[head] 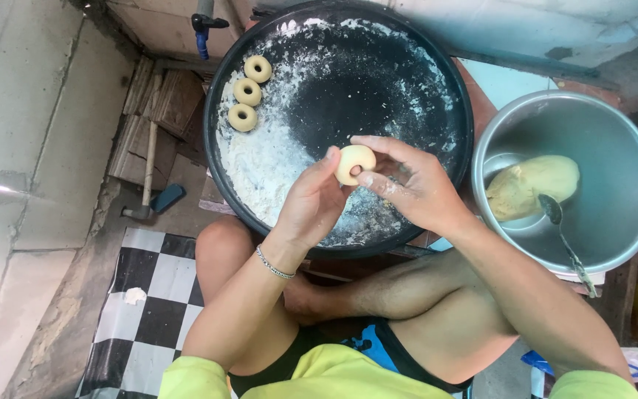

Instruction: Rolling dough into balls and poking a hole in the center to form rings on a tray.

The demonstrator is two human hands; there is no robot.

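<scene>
Both hands hold one small pale dough ring (354, 162) over the near part of a big round black tray (348, 89) dusted with flour. My left hand (311, 203) pinches the ring from its left side. My right hand (407, 185) grips it from the right, fingers floured. Three finished dough rings (247, 91) lie in a row at the tray's far left edge.
A metal pot (614, 185) at the right holds a lump of yellow dough (533, 185) and a spoon (566, 240). My crossed bare legs are under the tray. A black-and-white checked mat (149, 295) lies at the lower left, a hammer (145, 174) beyond it.
</scene>
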